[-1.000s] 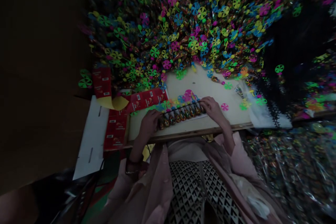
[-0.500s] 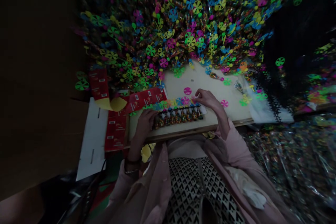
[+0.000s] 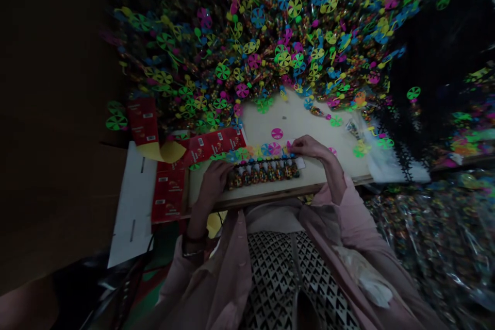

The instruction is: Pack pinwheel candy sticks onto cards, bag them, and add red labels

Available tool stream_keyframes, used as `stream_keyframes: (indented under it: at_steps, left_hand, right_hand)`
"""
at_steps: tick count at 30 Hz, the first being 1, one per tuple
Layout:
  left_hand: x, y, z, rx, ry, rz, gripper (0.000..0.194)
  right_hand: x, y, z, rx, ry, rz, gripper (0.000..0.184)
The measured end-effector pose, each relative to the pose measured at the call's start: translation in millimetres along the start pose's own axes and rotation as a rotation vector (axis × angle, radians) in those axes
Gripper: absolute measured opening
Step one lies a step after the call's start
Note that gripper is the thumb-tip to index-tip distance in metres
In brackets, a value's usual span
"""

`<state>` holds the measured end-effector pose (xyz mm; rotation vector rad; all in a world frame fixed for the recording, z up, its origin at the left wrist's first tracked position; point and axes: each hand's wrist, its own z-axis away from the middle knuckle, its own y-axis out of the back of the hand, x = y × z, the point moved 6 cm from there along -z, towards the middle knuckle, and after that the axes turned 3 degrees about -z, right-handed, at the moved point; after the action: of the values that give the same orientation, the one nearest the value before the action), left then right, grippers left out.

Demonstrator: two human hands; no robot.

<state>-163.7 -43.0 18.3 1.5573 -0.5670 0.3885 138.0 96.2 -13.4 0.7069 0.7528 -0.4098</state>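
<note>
Candy-filled plastic tubes (image 3: pixel 263 175) lie in a row at twelve o'clock on the tabletop (image 3: pixel 305 124), our left hand (image 3: pixel 214 183) touching their left end and our right hand (image 3: pixel 313 148) at the pinwheels (image 3: pixel 266 149) beyond them, neither grip plainly open or closed, with red cartons (image 3: pixel 212 145) at ten o'clock.

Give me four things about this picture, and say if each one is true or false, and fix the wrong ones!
The left hand holds a red box. False: it rests on a row of candy tubes.
A pink pinwheel lies loose on the pale board. True.
The right hand is by the coloured pinwheels above the tubes. True.
The sleeves are green. False: they are pink.
</note>
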Motion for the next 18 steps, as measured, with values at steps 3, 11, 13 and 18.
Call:
stream_keyframes:
  at_steps: [3,11,13,18]
  left_hand:
    - [2.6,0.8,1.4,0.001,-0.006,0.0,0.025]
    - [-2.1,-6.3,2.6,0.013,0.037,0.025,0.023]
    - [-3.5,-6.8,2.1,0.022,0.024,0.026,0.022]
    - [-2.5,-5.3,2.1,0.03,0.008,0.029,0.022]
  right_hand:
    - [-0.5,5.1,9.3,0.102,-0.027,0.01,0.039]
    - [19.3,-23.4,92.5,0.574,-0.058,-0.141,0.032]
    - [20.2,-44.9,102.5,0.588,-0.086,-0.133,0.039]
    - [18.3,-63.9,100.3,0.602,-0.197,-0.089,0.04]
